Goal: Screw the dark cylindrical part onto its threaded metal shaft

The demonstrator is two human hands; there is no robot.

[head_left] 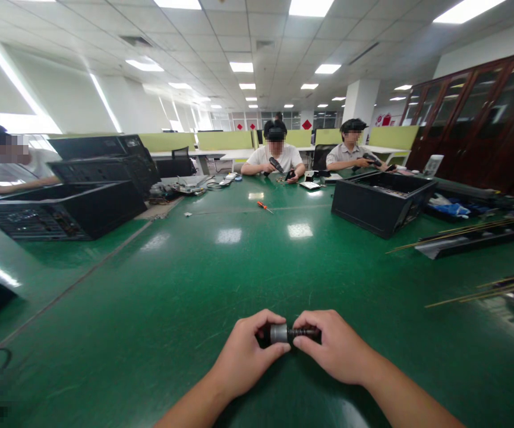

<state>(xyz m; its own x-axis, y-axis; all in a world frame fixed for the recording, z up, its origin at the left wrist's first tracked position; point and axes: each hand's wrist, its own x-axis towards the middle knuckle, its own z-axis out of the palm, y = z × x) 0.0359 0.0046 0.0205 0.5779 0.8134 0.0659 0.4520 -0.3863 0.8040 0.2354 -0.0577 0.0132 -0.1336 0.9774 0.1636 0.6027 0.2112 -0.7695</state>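
Note:
My left hand (250, 348) is closed around a dark cylinder with a grey metal collar (278, 333), held sideways just above the green table at its near edge. The fingers and thumb of my right hand (328, 342) pinch a dark, ribbed shaft (305, 333) that looks wound with a spring. Both pieces lie end to end on one line between my hands. Whether they are joined I cannot tell. Much of each piece is hidden behind my fingers.
An orange-handled screwdriver (263, 206) lies farther up the green table (239, 267). Black computer cases (372, 205) stand at right and left (60, 214). Thin rods (466, 232) stick out from the right. Across the table, co-workers (277, 151) handle dark tools.

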